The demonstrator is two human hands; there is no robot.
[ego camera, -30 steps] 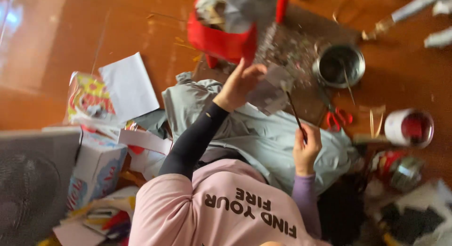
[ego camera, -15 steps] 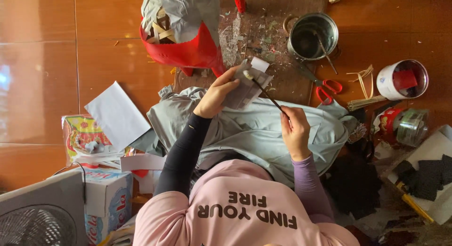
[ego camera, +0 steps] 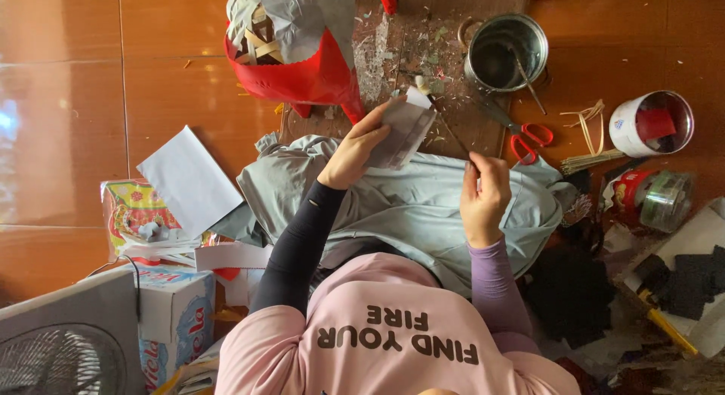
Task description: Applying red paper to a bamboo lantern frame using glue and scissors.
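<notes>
My left hand, in a black sleeve, holds up a small grey-white paper piece over my lap. In a purple sleeve, my right hand pinches a thin dark stick whose pale tip reaches the paper's top edge. Both hands are above a grey cloth spread across my knees. Just beyond them lies a brown board littered with scraps.
A red and grey paper-covered frame stands at the board's left. A metal tin, red-handled scissors, thin bamboo strips and a white can are to the right. White paper, a box and a fan lie left.
The view swung and settled over the board. My left hand kept the paper raised while the stick's tip shifted up to the paper's top edge.
</notes>
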